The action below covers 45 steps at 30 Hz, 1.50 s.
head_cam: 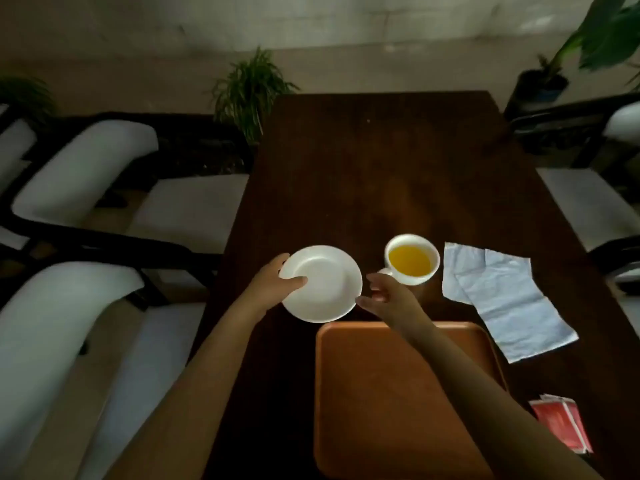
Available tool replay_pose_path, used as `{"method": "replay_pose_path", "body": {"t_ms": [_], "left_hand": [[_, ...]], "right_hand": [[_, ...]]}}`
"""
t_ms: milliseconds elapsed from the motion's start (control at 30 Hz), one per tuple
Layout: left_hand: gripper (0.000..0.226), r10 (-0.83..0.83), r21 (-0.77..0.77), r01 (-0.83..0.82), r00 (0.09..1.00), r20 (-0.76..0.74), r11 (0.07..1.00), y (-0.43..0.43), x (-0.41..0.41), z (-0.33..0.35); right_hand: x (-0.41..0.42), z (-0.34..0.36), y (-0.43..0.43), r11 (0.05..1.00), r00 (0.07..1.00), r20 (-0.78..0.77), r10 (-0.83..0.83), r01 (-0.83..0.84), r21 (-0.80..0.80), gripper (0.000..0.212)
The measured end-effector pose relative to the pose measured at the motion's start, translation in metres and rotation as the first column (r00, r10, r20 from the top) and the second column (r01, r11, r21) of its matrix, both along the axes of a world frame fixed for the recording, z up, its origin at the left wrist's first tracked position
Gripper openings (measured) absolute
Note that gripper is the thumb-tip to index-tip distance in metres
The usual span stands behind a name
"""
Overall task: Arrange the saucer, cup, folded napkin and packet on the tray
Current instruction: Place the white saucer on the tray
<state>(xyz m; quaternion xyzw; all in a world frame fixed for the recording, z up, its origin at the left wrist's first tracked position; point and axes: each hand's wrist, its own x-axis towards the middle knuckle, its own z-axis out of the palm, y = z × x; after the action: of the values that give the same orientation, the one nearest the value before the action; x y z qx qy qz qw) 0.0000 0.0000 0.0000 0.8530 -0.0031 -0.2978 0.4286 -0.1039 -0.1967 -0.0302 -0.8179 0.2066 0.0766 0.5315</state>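
My left hand grips the left rim of a white saucer, thumb on top, just beyond the tray's far-left corner. My right hand hovers with fingers apart between the saucer's right edge and a white cup of yellow liquid, holding nothing. An orange-brown tray lies near me, with my right forearm across it. A pale napkin, spread out and creased, lies right of the cup. A red packet rests at the tray's right side.
Everything sits on a dark wooden table that stretches away from me. White-cushioned chairs stand along the left side and another at the right. Potted plants stand beyond the table.
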Motion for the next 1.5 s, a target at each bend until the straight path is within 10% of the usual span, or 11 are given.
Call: {"method": "replay_pose_path", "body": {"t_ms": [433, 1500], "left_hand": [[0.070, -0.097, 0.306, 0.059, 0.989, 0.109, 0.950, -0.003, 0.035, -0.062], [0.056, 0.021, 0.152, -0.067, 0.958, 0.286, 0.986, -0.008, -0.136, -0.056]], "right_hand": [[0.040, -0.066, 0.040, 0.977, 0.989, -0.020, -0.146, 0.141, -0.157, 0.080], [-0.105, -0.033, 0.006, 0.991, 1.000, -0.009, -0.008, 0.007, -0.137, 0.078]]}}
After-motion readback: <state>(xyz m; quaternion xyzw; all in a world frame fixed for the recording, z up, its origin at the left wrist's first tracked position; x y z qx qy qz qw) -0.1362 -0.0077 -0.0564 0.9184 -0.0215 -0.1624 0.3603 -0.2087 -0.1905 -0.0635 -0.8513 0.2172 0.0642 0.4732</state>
